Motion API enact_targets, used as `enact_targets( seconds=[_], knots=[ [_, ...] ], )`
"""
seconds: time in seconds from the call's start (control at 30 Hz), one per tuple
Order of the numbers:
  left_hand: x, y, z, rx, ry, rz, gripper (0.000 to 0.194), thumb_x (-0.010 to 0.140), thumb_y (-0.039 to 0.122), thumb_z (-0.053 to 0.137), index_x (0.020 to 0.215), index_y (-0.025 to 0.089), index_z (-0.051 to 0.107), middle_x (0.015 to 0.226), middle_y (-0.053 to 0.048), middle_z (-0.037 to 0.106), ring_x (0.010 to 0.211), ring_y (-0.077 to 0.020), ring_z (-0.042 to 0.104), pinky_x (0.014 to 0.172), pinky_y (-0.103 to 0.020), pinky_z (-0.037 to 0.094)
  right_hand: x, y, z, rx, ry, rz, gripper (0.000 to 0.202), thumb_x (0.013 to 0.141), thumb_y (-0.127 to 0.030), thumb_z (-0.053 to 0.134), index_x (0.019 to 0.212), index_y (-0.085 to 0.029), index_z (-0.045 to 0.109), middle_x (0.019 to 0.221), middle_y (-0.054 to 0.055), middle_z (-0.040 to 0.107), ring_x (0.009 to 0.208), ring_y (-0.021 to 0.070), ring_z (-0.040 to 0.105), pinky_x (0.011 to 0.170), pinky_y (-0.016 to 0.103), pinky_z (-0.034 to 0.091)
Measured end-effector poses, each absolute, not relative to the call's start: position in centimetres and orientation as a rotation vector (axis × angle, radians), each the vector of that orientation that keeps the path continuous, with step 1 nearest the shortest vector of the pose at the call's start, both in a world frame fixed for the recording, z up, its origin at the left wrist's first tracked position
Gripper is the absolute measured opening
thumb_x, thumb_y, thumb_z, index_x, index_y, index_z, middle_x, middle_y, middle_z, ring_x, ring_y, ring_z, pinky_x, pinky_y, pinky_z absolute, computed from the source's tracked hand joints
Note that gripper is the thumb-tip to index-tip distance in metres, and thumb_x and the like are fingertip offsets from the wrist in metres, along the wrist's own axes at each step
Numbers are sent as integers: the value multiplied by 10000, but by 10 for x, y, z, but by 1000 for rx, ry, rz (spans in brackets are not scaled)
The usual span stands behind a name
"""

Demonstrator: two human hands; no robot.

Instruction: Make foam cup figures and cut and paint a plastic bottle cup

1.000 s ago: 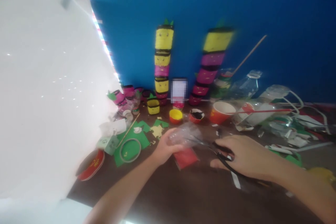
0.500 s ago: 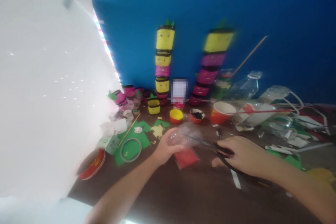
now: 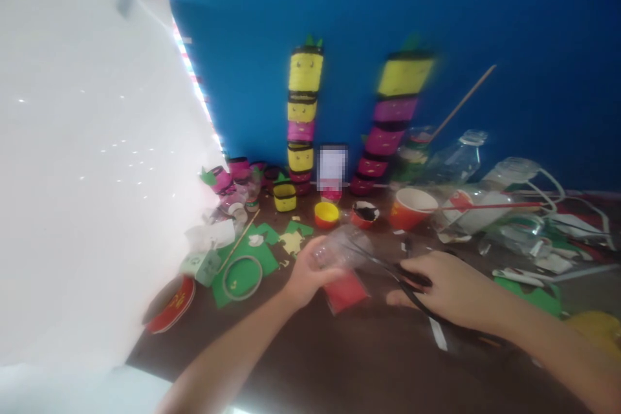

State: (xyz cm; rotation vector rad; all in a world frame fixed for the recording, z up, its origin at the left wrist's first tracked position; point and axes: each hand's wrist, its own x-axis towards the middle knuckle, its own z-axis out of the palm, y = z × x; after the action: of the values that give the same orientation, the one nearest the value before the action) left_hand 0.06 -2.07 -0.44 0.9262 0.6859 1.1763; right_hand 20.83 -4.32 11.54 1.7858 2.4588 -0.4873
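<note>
Over the brown table, my left hand is closed round a clear plastic piece, which looks like a cut part of a bottle. My right hand grips a pair of dark scissors by the handles, and the blades reach left to the plastic. Blur hides whether the blades are cutting into it. Just below the plastic lies a red flat packet. Behind it stand a small yellow cup and a red cup with dark contents.
Two stacks of yellow and pink containers stand against the blue wall. At right are a paper cup, clear bottles and scraps. Green paper, a tape-like ring and a red bowl lie left.
The scissors and my right hand have shifted very slightly against the plastic piece. My left hand keeps the same hold, and the things on the table stay in place.
</note>
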Motion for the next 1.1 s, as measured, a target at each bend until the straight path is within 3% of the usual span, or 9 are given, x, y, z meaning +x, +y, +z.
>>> enact_targets(
  seconds=[0.43,0.67,0.9,1.1],
  knots=[
    [1,-19,-3,845,709,1229,523,565,355,784,1020,200,578,941,-41,637,912,-201,596,875,-390,457,222,-48,109,2040,2354,-642,405,698,-575,548,566,-215,419,555,-13,522,551,157,475,531,245,305],
    [0,-19,-6,897,728,1230,496,576,374,777,984,190,563,920,-40,631,879,-195,592,838,-379,462,207,-58,105,2058,2378,-470,419,736,-586,507,556,-227,387,554,18,563,542,192,519,538,270,289],
    [0,-19,-6,959,756,1240,518,538,317,800,967,198,535,864,-7,625,797,-155,575,732,-289,447,200,-61,105,2039,2431,-367,422,742,-560,521,538,-233,351,546,28,575,519,205,543,527,279,283],
    [0,-21,-1,1048,764,1236,517,550,283,794,979,202,517,857,5,620,792,-152,574,748,-288,437,199,-60,99,1991,2495,-193,395,753,-534,504,534,-236,367,524,29,564,505,204,541,503,277,267]
  ],
)
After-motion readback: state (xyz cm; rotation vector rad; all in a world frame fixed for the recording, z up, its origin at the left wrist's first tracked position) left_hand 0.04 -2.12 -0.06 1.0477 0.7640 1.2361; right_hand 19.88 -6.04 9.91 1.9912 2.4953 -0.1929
